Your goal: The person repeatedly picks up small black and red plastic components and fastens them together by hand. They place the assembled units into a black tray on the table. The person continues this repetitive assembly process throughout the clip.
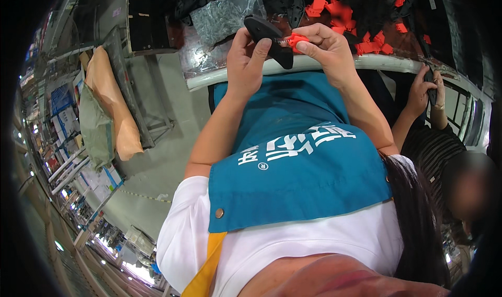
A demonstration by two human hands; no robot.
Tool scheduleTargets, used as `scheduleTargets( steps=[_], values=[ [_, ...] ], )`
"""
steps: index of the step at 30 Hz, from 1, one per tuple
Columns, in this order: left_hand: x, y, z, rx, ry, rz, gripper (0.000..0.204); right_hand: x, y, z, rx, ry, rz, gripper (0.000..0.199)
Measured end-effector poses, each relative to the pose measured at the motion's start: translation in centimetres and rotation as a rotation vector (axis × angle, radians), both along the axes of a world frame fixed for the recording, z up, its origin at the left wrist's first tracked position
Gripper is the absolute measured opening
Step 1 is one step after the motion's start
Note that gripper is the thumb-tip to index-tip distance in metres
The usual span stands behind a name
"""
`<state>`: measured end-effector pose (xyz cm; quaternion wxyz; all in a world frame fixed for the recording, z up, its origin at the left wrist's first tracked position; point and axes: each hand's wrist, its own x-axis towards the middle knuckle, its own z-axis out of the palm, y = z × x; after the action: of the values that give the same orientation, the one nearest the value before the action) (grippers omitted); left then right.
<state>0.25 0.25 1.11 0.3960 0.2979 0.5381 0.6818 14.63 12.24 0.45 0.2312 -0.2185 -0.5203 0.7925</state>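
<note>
My left hand (246,64) grips a black plastic part (261,29), curved and pointed, with the thumb pressed on its near side. My right hand (330,51) pinches a small orange-red plastic piece (296,39) between thumb and fingers. Between the two parts shows a small metal coil spring (284,42), its end against the red piece. Both hands are held close together over the table's near edge. Fingers hide much of the red piece, so how it meets the black part is unclear.
Loose red pieces (368,45) are scattered at the right of the table, among black parts (297,4). A clear plastic bag of small metal parts (228,15) lies ahead of my left hand. At right, another person's hands (426,90) hold a black part. A white padded edge (209,80) borders the table.
</note>
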Motion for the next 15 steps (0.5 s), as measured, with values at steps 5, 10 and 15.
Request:
scheduleTargets(
  steps=[5,10,15],
  values=[
    [-0.08,0.35,-0.4,-0.054,0.096,-0.02,0.02,-0.37,-0.56,0.28,0.097,-0.063,-0.087,0.023],
    [0.26,0.4,-0.12,-0.098,-0.036,-0.03,0.021,-0.68,-0.7,0.79,0.139,-0.118,-0.08,0.022],
    [-0.27,0.67,0.06,-0.139,-0.047,-0.08,0.025,-0.68,-0.71,0.1,0.145,-0.127,-0.073,0.023]
  ],
)
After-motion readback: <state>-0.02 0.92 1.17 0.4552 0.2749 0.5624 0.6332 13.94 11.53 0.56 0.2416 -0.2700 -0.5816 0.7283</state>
